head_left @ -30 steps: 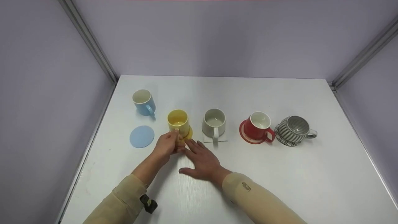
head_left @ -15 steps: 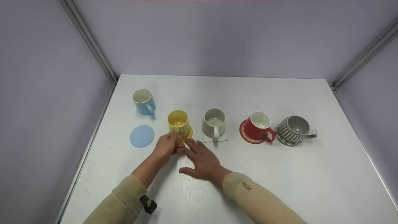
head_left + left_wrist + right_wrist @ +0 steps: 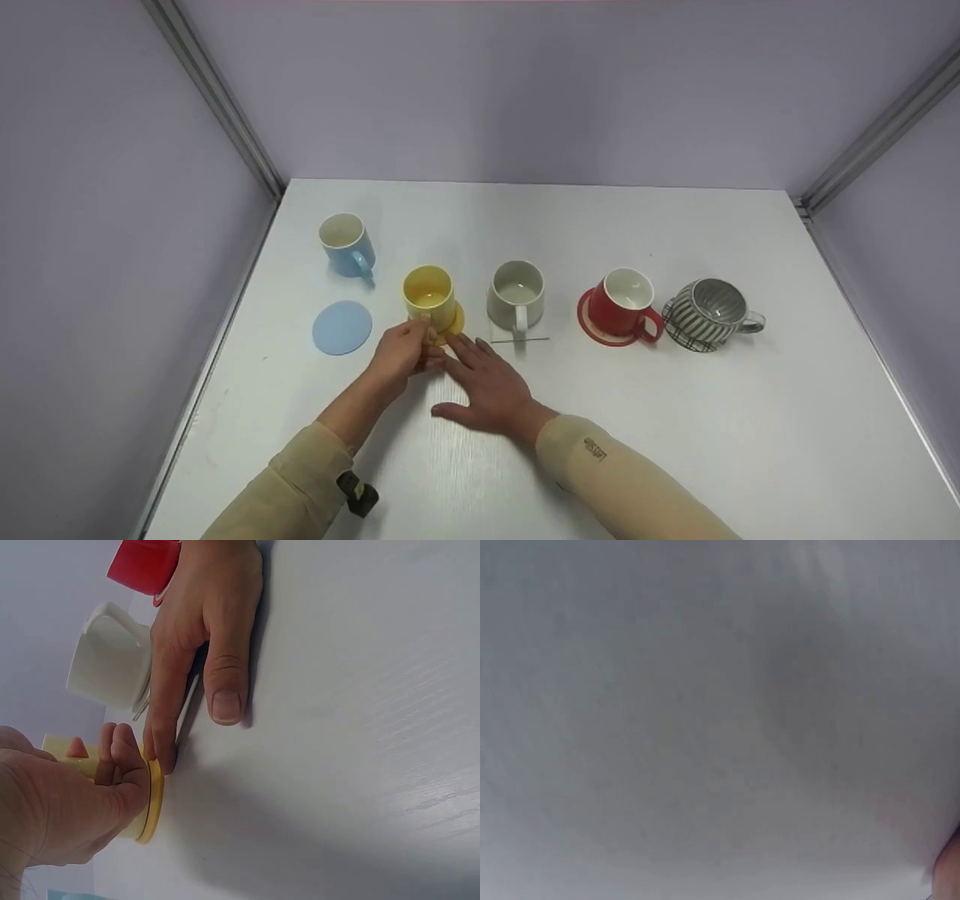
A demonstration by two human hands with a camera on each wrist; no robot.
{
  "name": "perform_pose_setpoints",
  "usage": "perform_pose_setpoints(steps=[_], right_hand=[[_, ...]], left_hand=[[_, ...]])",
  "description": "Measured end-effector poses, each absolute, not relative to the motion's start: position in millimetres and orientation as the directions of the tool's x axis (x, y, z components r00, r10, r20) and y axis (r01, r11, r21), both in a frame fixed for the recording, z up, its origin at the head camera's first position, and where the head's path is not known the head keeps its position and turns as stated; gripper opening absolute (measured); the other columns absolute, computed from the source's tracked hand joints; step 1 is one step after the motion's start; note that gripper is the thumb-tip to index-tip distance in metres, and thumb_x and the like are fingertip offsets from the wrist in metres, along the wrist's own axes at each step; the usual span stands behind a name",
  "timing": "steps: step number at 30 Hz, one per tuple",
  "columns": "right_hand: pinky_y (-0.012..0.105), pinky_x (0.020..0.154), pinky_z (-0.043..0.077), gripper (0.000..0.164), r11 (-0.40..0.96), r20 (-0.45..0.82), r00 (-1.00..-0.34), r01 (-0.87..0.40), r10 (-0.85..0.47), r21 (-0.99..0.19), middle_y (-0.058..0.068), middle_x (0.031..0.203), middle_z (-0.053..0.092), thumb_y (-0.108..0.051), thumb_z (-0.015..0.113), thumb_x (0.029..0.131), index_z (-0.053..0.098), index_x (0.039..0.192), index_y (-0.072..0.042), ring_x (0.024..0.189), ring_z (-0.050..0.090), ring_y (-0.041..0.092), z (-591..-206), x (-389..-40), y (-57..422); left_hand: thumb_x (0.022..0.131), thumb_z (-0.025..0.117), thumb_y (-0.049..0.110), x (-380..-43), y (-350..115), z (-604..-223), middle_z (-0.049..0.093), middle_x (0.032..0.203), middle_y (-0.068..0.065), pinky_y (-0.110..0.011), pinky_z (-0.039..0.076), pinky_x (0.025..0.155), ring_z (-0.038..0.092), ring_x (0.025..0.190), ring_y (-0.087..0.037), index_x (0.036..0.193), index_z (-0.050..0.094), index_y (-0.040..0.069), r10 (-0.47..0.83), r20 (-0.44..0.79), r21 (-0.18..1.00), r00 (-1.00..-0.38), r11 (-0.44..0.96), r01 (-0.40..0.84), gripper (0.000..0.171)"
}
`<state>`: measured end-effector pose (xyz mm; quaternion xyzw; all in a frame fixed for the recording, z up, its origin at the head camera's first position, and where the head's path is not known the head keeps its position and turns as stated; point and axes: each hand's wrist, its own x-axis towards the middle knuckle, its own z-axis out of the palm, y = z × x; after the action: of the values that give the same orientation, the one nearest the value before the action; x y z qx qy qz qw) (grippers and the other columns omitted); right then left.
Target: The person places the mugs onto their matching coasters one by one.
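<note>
With curled fingers my left hand (image 3: 403, 351) grips the handle of a yellow mug (image 3: 430, 289), which stands upright over a round yellow coaster (image 3: 458, 321). The coaster sticks out on the mug's right side. My right hand (image 3: 491, 388) lies palm down with straight, spread fingers, its fingertips right at the coaster's front edge. From the left wrist view, the yellow coaster (image 3: 155, 802) shows as a thin disc under the mug, with a right-hand finger touching its rim. The mug's handle is mostly hidden behind my left fingers. The right wrist view holds little but blurred white tabletop.
A light blue mug (image 3: 348, 247) stands behind a bare blue coaster (image 3: 342, 328) at left. Right of the yellow mug are a white mug (image 3: 516, 297) on a square clear coaster, a red mug (image 3: 619, 306) on a red coaster (image 3: 586, 319), and a striped mug (image 3: 705, 315) on a wire coaster.
The yellow mug shifts very slightly to the left on its coaster, my left hand keeping its grip. My right hand stays where it was.
</note>
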<state>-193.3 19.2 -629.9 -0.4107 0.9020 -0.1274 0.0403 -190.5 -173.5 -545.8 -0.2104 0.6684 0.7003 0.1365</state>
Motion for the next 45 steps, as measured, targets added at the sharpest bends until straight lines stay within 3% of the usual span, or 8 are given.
perform_pose_setpoints(steps=[15,22,30,45], right_hand=[[0.043,0.13,0.015,0.09,0.627,0.044,-0.657,-0.736,-0.753,-0.256,0.008,0.176,0.021,-0.08,0.04,0.099,0.033,0.168,-0.023,0.162,0.017,0.024,-629.9,-192.6,20.2],[0.043,0.131,0.014,0.089,0.62,0.042,-0.65,-0.741,-0.759,-0.258,0.009,0.176,0.021,-0.079,0.04,0.1,0.024,0.171,-0.027,0.162,0.017,0.023,-629.3,-192.8,18.9],[0.043,0.131,0.014,0.091,0.63,0.023,-0.655,-0.735,-0.755,-0.252,0.009,0.176,0.02,-0.08,0.039,0.1,0.031,0.169,-0.021,0.163,0.016,0.024,-627.5,-191.9,19.1],[0.042,0.131,0.014,0.09,0.629,0.02,-0.657,-0.73,-0.754,-0.267,0.009,0.176,0.02,-0.079,0.04,0.1,0.033,0.168,-0.02,0.163,0.016,0.023,-627.4,-192.5,19.1]], left_hand=[[0.113,0.046,0.026,-193.0,-174.2,-548.3,0.068,0.082,-0.01,-0.034,0.062,0.074,0.069,0.073,-0.017,0.103,0.063,-0.006,-0.102,-0.501,0.866,-0.86,-0.079,-0.495,0.037],[0.112,0.046,0.028,-193.6,-176.6,-547.9,0.064,0.082,-0.009,-0.03,0.056,0.069,0.064,0.073,-0.017,0.104,0.063,-0.005,-0.109,-0.504,0.863,-0.857,-0.049,-0.502,0.038],[0.111,0.045,0.027,-194.6,-178.2,-548.2,0.061,0.081,-0.008,-0.028,0.049,0.064,0.059,0.071,-0.016,0.101,0.062,-0.003,-0.101,-0.509,0.861,-0.855,-0.035,-0.508,0.036],[0.112,0.046,0.03,-194.2,-180.9,-550.1,0.061,0.078,-0.008,-0.027,0.047,0.064,0.059,0.07,-0.016,0.097,0.063,-0.001,-0.078,-0.497,0.868,-0.864,-0.031,-0.496,0.038]])
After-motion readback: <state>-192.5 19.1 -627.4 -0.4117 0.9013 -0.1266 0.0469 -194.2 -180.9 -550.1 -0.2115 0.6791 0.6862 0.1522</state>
